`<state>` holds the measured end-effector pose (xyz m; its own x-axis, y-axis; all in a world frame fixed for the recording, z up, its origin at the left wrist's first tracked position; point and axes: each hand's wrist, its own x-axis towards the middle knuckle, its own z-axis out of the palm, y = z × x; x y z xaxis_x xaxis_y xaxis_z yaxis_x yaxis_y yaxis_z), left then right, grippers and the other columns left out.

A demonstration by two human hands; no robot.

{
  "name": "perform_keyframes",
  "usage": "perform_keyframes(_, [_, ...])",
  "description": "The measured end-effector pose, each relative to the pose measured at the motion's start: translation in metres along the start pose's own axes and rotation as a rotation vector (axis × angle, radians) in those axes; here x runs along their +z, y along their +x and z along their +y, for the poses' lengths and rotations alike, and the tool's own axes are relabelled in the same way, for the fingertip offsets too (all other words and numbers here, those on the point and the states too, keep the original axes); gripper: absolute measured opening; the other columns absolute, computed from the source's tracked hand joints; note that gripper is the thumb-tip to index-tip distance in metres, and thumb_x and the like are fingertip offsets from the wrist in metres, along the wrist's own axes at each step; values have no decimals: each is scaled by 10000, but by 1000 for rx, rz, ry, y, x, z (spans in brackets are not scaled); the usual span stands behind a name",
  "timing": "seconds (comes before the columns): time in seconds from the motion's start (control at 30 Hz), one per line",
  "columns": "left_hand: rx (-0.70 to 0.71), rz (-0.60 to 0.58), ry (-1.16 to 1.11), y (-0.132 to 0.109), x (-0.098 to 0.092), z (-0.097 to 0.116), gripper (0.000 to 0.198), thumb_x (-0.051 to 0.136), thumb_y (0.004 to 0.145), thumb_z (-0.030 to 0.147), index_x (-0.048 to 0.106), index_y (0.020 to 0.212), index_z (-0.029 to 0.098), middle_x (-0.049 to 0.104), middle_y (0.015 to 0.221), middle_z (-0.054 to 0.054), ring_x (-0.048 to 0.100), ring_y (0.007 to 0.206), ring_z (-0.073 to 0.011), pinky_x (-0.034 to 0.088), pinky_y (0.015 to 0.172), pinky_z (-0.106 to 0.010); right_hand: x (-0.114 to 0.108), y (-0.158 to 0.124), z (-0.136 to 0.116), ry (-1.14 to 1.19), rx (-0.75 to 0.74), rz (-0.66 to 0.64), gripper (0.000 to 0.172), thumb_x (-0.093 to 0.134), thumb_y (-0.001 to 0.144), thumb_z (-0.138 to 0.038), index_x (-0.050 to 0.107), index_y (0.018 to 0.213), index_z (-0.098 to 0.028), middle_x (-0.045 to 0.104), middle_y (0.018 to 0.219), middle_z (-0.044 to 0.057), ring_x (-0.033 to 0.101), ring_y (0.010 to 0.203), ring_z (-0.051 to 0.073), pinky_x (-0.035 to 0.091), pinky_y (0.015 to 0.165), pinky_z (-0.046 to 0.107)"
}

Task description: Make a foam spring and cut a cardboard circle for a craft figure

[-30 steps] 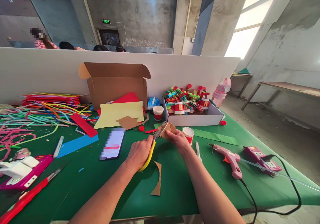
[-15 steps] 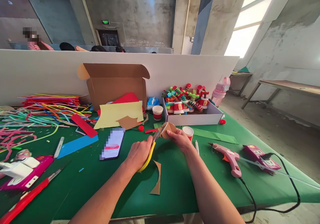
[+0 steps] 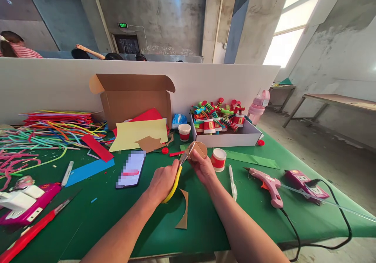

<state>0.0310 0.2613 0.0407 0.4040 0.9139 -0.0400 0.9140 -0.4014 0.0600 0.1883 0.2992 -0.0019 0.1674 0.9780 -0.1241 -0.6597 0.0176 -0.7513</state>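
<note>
My left hand [image 3: 163, 181] is closed round the yellow handles of a pair of scissors [image 3: 175, 184], whose blades point up and to the right. The blades meet the left edge of a roundish piece of brown cardboard [image 3: 200, 149]. My right hand [image 3: 203, 166] pinches that cardboard from below, thumb on its near face. Beneath the hands, a curved cardboard offcut [image 3: 183, 210] lies on the green tabletop. Just right of my right hand stands a red-and-white paper cup [image 3: 218, 160], and a white pen [image 3: 233, 182] lies beyond my wrist.
Left are a phone [image 3: 131, 169], a red-handled knife [image 3: 38, 227], a power strip [image 3: 32, 204] and heaped pipe cleaners [image 3: 49, 136]. Right are a pink glue gun [image 3: 268, 185] with its cord and another power strip [image 3: 307, 186]. A white box [image 3: 227, 139] of cup figures stands at the back.
My right hand has turned the cardboard and shifted slightly left, so the cup and pen show more fully. The scissors stay nearly in place. In the background, people have moved.
</note>
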Motion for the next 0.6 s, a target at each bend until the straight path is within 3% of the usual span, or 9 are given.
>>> perform_keyframes(0.2, [-4,-12,36,0,0,1,202,309,937,147,442,1086,177,702,890,-120,709,845,-263,507,672,-315,-1,0,2,-20,18,35,443,886,501,-295,691,887,-202,733,880,41,673,825,214,560,670,307])
perform_keyframes(0.43, [-12,21,-7,0,3,0,224,310,949,189,435,1134,178,693,952,-130,703,863,-279,504,680,-338,-3,2,3,-48,103,-20,454,896,499,-301,681,886,-197,731,867,49,677,824,220,551,683,327])
perform_keyframes(0.6, [-6,51,-10,1,5,0,215,292,968,212,438,1121,175,697,926,-119,706,845,-273,502,664,-327,0,-1,1,-20,120,-17,499,924,429,-295,690,858,-198,721,824,21,655,772,181,542,672,298])
